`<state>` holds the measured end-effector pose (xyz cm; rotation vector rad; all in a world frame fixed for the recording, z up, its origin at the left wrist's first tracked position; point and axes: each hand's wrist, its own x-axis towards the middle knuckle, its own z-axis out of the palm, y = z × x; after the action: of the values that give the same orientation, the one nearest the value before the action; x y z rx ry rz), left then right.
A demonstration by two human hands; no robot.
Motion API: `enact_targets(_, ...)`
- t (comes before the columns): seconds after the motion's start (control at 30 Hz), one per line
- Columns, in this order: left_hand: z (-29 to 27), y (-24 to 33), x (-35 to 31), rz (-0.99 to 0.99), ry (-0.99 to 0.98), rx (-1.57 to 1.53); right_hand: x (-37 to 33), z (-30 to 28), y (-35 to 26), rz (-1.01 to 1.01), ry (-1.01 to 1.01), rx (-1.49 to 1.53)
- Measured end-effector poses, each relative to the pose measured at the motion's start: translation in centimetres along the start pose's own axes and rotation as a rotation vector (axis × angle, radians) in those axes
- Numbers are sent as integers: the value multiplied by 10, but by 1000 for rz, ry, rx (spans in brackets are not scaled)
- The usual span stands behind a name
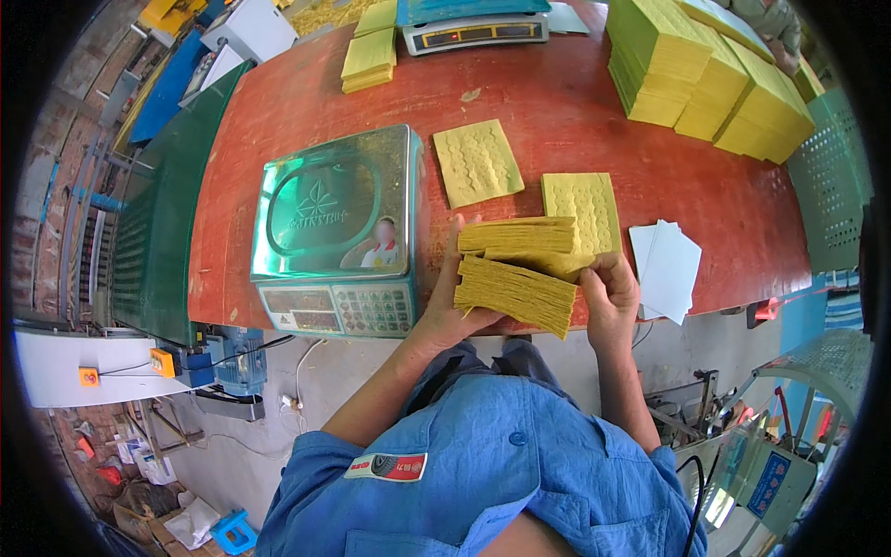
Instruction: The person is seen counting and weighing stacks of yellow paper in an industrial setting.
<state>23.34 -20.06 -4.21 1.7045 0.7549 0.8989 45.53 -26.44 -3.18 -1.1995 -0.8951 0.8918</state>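
Observation:
A thick stack of yellow paper sheets (515,292) is parted into an upper and a lower bundle, with a gap fanning between them. My left hand (450,311) is closed round the stack's left end, thumb underneath. At the right end, my right hand (614,290) pinches the edge of a few sheets in the gap. Just beyond the stack, two flat yellow sheets with wavy punched rows, one left (478,162) and one right (583,204), lie on the red table (501,93). Left of my left hand stands a digital scale (325,213) with a shiny metal pan.
White cards (668,269) lie near the table's right edge. Tall yellow paper stacks (705,79) stand at the far right, beside another person's arm (784,37). A second scale (473,32) and a small yellow stack (369,58) are at the back. Machinery (761,473) stands lower right.

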Motion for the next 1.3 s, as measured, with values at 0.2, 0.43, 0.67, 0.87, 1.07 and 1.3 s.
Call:
enact_targets(0.2,6,-5,1,-93,88,-121,14,4,10,-3,78,38)
enact_targets(0.43,4,-7,2,-96,-3,-107,10,13,1,39,4,33)
enact_targets(0.67,-7,-38,-3,-93,0,-17,12,6,13,-74,-83,-55)
enact_targets(0.87,-3,-33,-5,-10,96,23,11,12,5,23,-145,-134)
enact_targets(1.07,6,-12,2,-115,72,-205,7,3,3,-6,-214,-205)
enact_targets(1.3,-7,-21,7,177,-10,70,12,7,-2,-4,-332,-125)
